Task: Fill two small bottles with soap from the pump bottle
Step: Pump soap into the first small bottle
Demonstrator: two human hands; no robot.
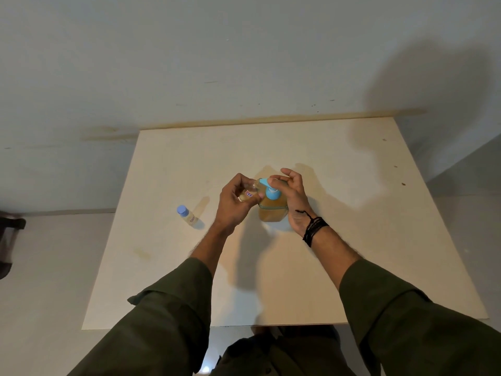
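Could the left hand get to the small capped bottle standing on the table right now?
Probably not yet. The way to the small clear bottle with the blue cap looks free across the pale wooden table, but the left hand grips the other small clear bottle at the blue pump.

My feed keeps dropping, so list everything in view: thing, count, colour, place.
pump bottle: 1, amber soap, blue pump, table centre
open small bottle: 1, clear, held at the pump spout
capped small bottle: 1, clear with blue cap, standing left of the hands
table: 1, cream, against the wall
dark object: 1, black, left edge, unclear
left hand: 1, grip on the open small bottle
right hand: 1, thumb on the pump head, black cords at the wrist
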